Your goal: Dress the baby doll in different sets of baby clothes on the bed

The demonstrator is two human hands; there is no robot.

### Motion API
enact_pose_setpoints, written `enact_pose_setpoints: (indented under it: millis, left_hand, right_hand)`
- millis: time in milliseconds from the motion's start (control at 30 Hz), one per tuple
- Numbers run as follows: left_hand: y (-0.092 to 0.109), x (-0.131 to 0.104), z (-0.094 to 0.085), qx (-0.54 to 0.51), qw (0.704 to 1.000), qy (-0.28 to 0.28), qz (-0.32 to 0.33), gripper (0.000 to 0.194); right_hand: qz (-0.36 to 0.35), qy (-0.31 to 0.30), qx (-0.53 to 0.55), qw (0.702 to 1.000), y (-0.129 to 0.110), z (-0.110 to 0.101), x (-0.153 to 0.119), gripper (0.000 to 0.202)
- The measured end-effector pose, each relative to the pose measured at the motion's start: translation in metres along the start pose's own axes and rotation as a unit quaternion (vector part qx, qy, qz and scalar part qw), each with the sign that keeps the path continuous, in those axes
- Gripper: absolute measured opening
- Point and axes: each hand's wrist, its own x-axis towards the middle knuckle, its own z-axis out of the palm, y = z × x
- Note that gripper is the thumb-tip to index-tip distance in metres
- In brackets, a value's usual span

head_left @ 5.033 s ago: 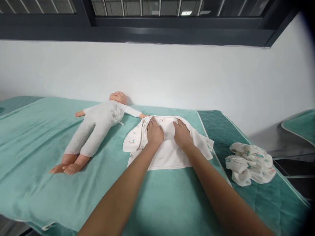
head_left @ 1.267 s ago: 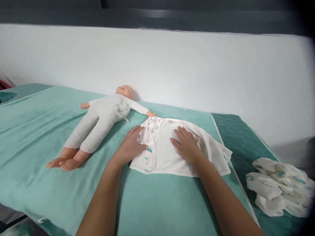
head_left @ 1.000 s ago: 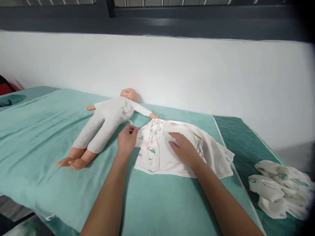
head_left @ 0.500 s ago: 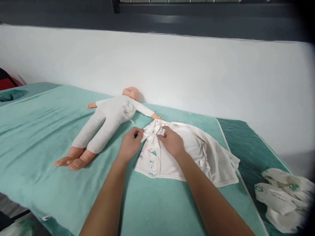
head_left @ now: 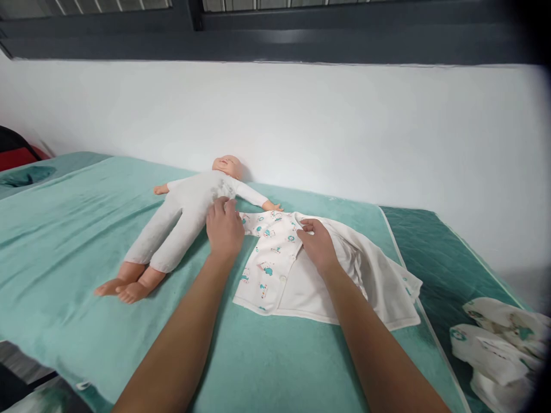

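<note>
A small white garment with teal prints lies spread on the green cover, its right side folded open and rumpled. My left hand is closed at the end of the garment's left sleeve, beside the doll's torso; its fingertips are partly hidden. My right hand pinches the garment's front edge near the neckline. The doll, in a white suit with bare feet, lies on its back to the left, one arm stretched toward the garment's collar.
The green cover spreads over the bed up to a white wall. Folded white printed cloths lie on a darker green sheet at the right. A red and black item stands at the far left.
My left hand has moved left and up, and the sleeve now lies stretched out and flatter. My right hand has shifted right along the garment's front, which is smoother. The view has tilted slightly.
</note>
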Motion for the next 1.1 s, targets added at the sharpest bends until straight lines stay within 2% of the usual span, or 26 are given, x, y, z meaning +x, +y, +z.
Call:
enact_pose_setpoints:
  millis: [100,200,300,400,533,600,700,800,867,967,1100]
  left_hand:
    - [0.005,-0.014,0.001,-0.037,0.997,-0.011,0.06,0.033]
    - [0.006,-0.02,0.008,-0.109,0.98,-0.124,0.109,0.038]
    - [0.003,-0.021,0.015,-0.108,0.954,-0.254,0.115,0.047]
    - [0.0,-0.02,0.015,-0.079,0.94,-0.313,0.105,0.05]
    - [-0.004,-0.023,0.013,-0.057,0.931,-0.335,0.137,0.051]
    - [-0.004,-0.024,0.012,-0.052,0.932,-0.326,0.147,0.052]
    - [0.002,-0.024,0.006,-0.099,0.95,-0.266,0.131,0.051]
    - [0.017,-0.031,-0.009,-0.186,0.949,-0.211,0.14,0.036]
    - [0.029,-0.043,-0.023,-0.207,0.936,-0.233,0.161,0.026]
    - [0.046,-0.068,-0.039,-0.154,0.929,-0.28,0.186,0.025]
    - [0.056,-0.089,-0.043,-0.074,0.938,-0.295,0.17,0.036]
  right_hand:
    - [-0.002,-0.007,-0.042,0.999,-0.004,-0.004,-0.002,0.041]
    - [-0.019,-0.011,-0.095,0.995,-0.006,-0.008,-0.003,0.044]
    - [-0.025,-0.01,-0.128,0.991,-0.004,-0.01,-0.003,0.047]
    - [-0.027,-0.002,-0.144,0.989,0.0,-0.011,-0.002,0.046]
    - [-0.026,-0.011,-0.165,0.986,0.002,-0.016,0.001,0.044]
    - [-0.027,-0.026,-0.169,0.985,0.002,-0.018,0.003,0.039]
    - [-0.028,-0.047,-0.161,0.985,0.003,-0.02,0.005,0.03]
    - [-0.022,-0.069,-0.112,0.991,0.006,-0.019,0.008,0.029]
    - [-0.014,-0.089,-0.054,0.995,0.007,-0.017,0.009,0.03]
    - [-0.003,-0.104,0.045,0.994,0.004,-0.013,0.009,0.032]
    - [0.008,-0.111,0.167,0.98,-0.009,-0.006,0.0,0.036]
